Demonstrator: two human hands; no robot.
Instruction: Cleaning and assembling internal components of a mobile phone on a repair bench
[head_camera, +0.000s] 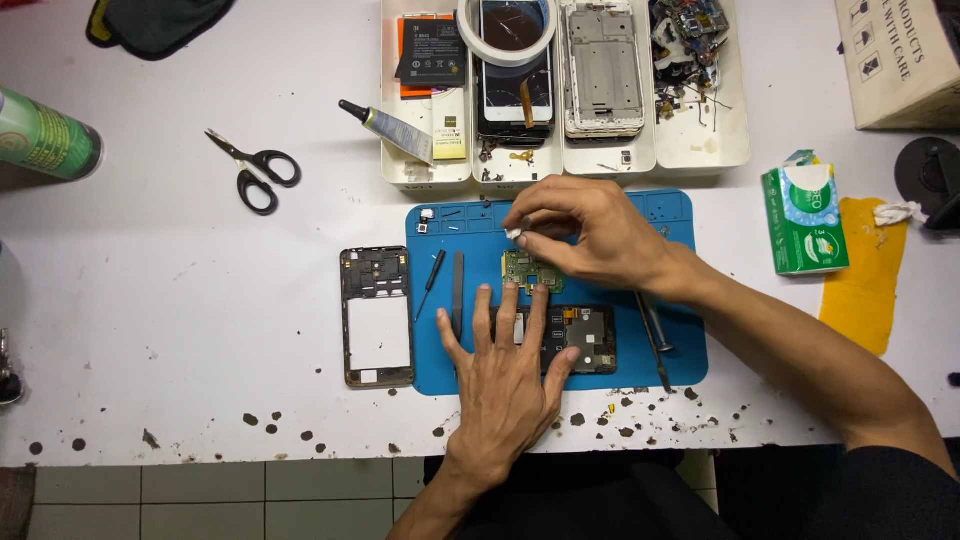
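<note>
My left hand (505, 375) lies flat with spread fingers on an opened black phone body (585, 338) on the blue work mat (680, 300), its fingertips touching a green circuit board (526, 269). My right hand (590, 235) hovers over that board and pinches a small white wad (514, 234) between thumb and fingers. A phone frame with a white panel (377, 316) lies just left of the mat.
On the mat lie a small screwdriver (432, 283), a grey pry tool (458, 293) and tweezers (655, 340). Behind it are white trays of phone parts (700, 150), a glue tube (395, 128) and a tape roll (506, 30). Scissors (255, 168), a green can (45, 137) and a tissue pack (805, 218) lie around.
</note>
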